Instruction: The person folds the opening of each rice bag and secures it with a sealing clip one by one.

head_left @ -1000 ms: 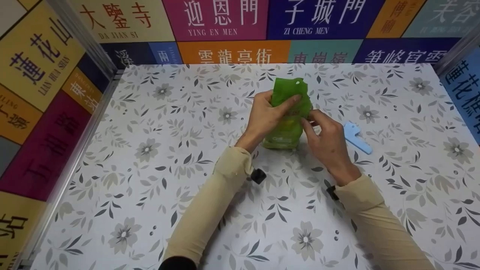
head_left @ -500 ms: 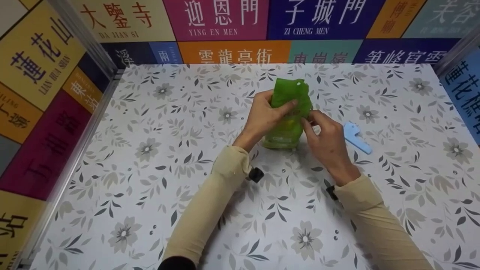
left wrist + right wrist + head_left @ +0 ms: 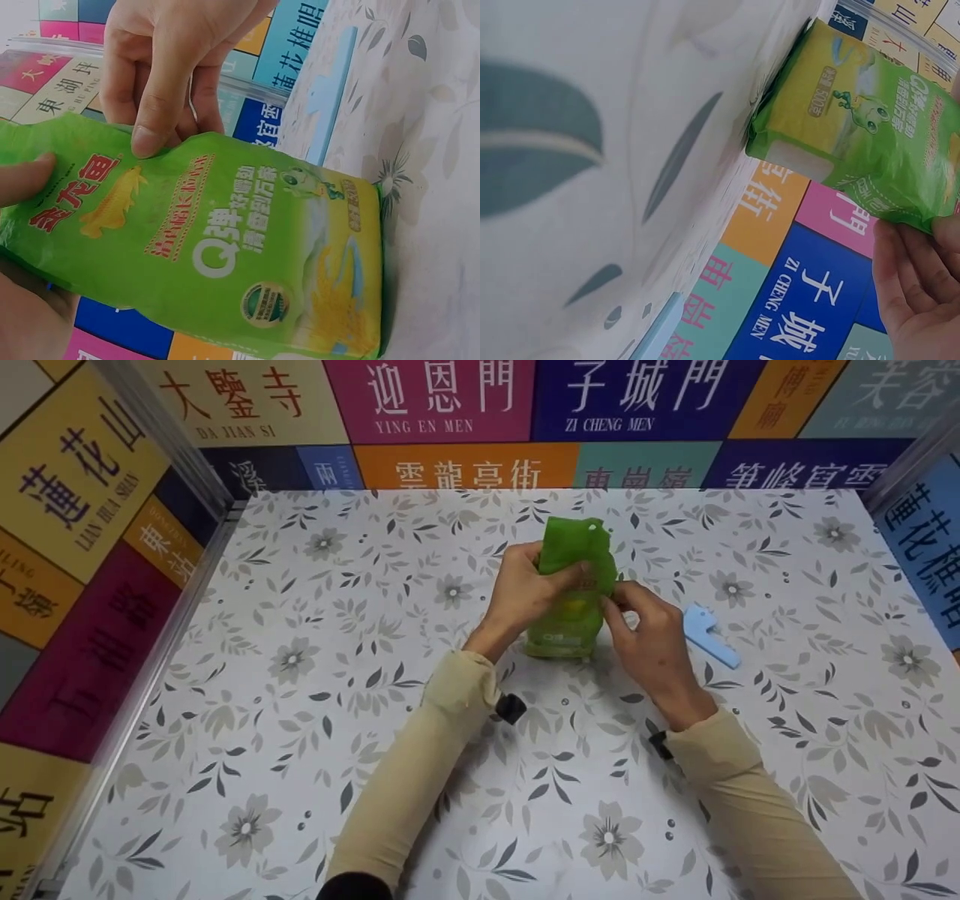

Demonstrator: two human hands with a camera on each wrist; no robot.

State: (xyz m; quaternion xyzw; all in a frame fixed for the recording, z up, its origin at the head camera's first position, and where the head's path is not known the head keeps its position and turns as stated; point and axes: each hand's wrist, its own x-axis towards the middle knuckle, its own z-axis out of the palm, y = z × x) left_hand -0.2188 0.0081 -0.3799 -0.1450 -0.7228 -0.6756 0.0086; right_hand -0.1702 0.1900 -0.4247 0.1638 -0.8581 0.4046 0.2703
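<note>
A green bag of rice (image 3: 566, 626) with yellow at its lower end stands upright on the table. My left hand (image 3: 517, 589) grips its upper part from the left, the thumb lying across the front. On the opposite side, my right hand (image 3: 652, 641) pinches the bag's right edge below the top. The left wrist view shows the printed front of the bag (image 3: 225, 240) and the right thumb (image 3: 150, 135) pressed on that edge. From the right wrist, the bag's base (image 3: 795, 157) meets the tabletop. The left fingers behind the bag are hidden in the head view.
A light-blue plastic piece (image 3: 709, 636), long and flat with a wider notched end, lies right of my right hand. The tabletop (image 3: 405, 810) has a leaf-and-flower print. Colourful sign panels (image 3: 442, 405) border the back and both sides.
My left thumb has slid slightly down the bag's front. Both hands keep their hold, and the bag stays in nearly the same place; the head view shifts a little.
</note>
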